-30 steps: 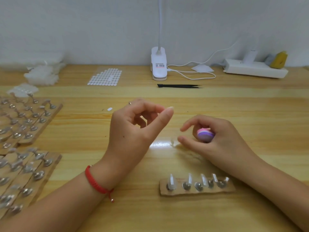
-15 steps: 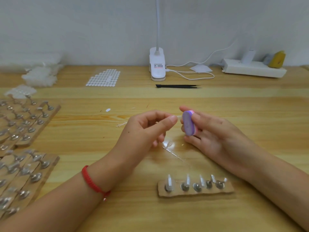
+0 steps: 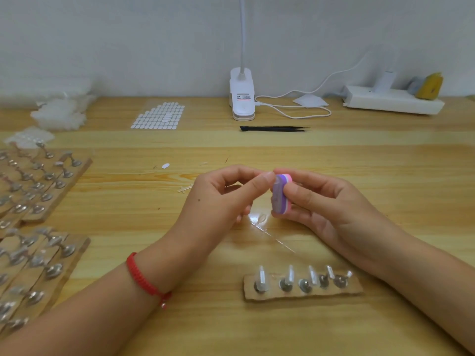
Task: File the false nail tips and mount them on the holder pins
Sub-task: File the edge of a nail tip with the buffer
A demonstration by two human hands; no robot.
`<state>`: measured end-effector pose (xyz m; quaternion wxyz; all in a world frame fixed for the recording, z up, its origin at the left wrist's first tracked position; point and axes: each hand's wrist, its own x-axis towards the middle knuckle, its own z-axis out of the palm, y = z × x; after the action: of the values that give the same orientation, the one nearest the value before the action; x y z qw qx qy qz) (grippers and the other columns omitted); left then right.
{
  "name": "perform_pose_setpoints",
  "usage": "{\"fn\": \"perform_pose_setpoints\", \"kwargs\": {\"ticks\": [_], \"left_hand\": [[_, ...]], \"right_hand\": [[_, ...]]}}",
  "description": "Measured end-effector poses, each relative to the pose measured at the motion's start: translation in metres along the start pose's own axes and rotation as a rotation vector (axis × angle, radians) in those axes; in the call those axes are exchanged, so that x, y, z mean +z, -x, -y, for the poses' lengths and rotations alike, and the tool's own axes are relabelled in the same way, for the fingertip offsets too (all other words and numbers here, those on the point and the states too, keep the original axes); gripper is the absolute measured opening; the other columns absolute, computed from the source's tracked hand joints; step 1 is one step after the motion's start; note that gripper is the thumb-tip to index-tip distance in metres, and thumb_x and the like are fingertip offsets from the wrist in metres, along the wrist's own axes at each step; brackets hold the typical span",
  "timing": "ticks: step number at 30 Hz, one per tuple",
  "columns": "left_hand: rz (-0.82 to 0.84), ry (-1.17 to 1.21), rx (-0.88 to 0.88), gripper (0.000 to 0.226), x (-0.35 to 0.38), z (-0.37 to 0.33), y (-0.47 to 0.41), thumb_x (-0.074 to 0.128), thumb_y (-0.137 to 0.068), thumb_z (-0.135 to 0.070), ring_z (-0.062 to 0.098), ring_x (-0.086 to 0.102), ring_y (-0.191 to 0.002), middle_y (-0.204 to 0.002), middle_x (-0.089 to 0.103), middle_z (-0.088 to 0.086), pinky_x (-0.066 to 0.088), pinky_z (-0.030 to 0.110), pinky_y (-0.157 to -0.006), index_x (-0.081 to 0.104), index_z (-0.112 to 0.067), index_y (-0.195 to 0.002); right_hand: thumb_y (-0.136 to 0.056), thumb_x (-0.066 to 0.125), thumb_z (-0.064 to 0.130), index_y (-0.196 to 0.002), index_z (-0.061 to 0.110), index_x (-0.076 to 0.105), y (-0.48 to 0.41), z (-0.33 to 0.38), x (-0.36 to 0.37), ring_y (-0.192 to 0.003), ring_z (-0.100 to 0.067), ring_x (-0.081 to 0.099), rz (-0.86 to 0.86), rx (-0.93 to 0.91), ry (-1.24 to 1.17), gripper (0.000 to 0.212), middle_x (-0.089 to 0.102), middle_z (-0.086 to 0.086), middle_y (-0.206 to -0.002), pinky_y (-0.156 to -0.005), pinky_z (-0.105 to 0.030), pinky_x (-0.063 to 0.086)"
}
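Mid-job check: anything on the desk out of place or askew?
Only small strays. A white sticker lies alone, off its sheet. A clear plastic offcut sits left of the left hand. A loose nail tip lies on the table between it and the right hand. The tips on the front holder lean unevenly.

Soft overhead light is glaring off the glossy pale wooden table (image 3: 359, 176) near centre; far-left edges are blurring.

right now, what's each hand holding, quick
left hand: fingers pinch a small clear nail tip against the file block
right hand: fingers grip the purple and pink file block
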<state>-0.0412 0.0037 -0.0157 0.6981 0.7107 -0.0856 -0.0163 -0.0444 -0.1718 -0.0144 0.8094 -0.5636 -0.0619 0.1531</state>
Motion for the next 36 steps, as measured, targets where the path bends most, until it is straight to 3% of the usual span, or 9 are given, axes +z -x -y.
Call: {"fn": "perform_pose_setpoints", "kwargs": {"ticks": [9,12,17,21,25,32,36], "left_hand": [[0.068,0.013,0.033,0.019,0.0026,-0.0042,0.0025,0.068,-0.070,-0.033,0.001,0.039,-0.042,-0.046,0.053,-0.016,0.033,0.007,-0.046,0.066,-0.014,-0.068],[0.002,0.034,0.042,0.017,0.0017,-0.0039,0.0017,0.068,-0.070,-0.034,0.003,0.037,-0.041,-0.044,0.049,-0.015,0.033,0.009,-0.045,0.065,-0.018,-0.065],[0.078,0.032,0.043,0.018,0.0025,-0.0057,0.0033,0.067,-0.073,-0.027,0.001,0.035,-0.039,-0.043,0.049,-0.014,0.031,0.008,-0.045,0.062,-0.011,-0.068],[0.015,0.029,0.054,0.016,0.0015,-0.0053,0.0025,0.067,-0.079,-0.023,0.001,0.035,-0.039,-0.042,0.048,-0.014,0.032,0.008,-0.045,0.062,-0.014,-0.067],[0.047,0.014,0.033,0.019,0.0029,-0.0052,0.0030,0.068,-0.075,-0.027,0.003,0.033,-0.038,-0.040,0.044,-0.013,0.029,0.011,-0.043,0.061,-0.010,-0.067],[0.054,0.011,0.065,0.018,0.0028,-0.0051,0.0033,0.067,-0.082,-0.016,0.002,0.031,-0.037,-0.039,0.043,-0.013,0.029,0.009,-0.043,0.060,-0.009,-0.067],[0.029,0.019,0.066,0.022,0.0010,-0.0060,0.0024,0.067,-0.072,-0.030,0.005,0.030,-0.038,-0.039,0.040,-0.012,0.028,0.011,-0.044,0.059,-0.010,-0.067]], "right_hand": [[-0.070,0.071,0.017,-0.097,0.008,0.076,-0.0001,0.0023,-0.0008,-0.086,-0.019,0.071,-0.072,0.020,-0.070,0.029,0.073,-0.015,-0.097,-0.071,-0.026,0.057],[-0.069,0.072,0.015,-0.096,0.008,0.077,0.0012,0.0015,0.0013,-0.078,-0.017,0.071,-0.050,0.021,-0.019,0.029,0.073,-0.014,-0.092,-0.069,-0.026,0.057],[-0.071,0.070,0.018,-0.101,0.005,0.072,0.0010,0.0026,-0.0001,-0.081,-0.017,0.070,-0.088,0.016,-0.071,0.033,0.072,-0.013,-0.092,-0.069,-0.025,0.057],[-0.068,0.071,0.015,-0.099,0.006,0.075,0.0017,0.0016,0.0032,-0.075,-0.016,0.071,-0.058,0.017,-0.002,0.032,0.073,-0.012,-0.091,-0.067,-0.025,0.057],[-0.072,0.070,0.017,-0.096,0.008,0.077,0.0012,0.0031,-0.0001,-0.084,-0.018,0.071,-0.059,0.030,-0.085,0.027,0.073,-0.015,-0.095,-0.070,-0.025,0.057],[-0.074,0.069,0.016,-0.097,0.009,0.077,0.0013,0.0030,0.0001,-0.084,-0.018,0.071,-0.043,0.031,-0.069,0.026,0.074,-0.013,-0.095,-0.071,-0.025,0.057],[-0.076,0.068,0.013,-0.100,0.008,0.077,0.0022,0.0025,0.0018,-0.081,-0.016,0.071,-0.013,0.030,-0.027,0.026,0.074,-0.011,-0.095,-0.070,-0.025,0.057]]}}
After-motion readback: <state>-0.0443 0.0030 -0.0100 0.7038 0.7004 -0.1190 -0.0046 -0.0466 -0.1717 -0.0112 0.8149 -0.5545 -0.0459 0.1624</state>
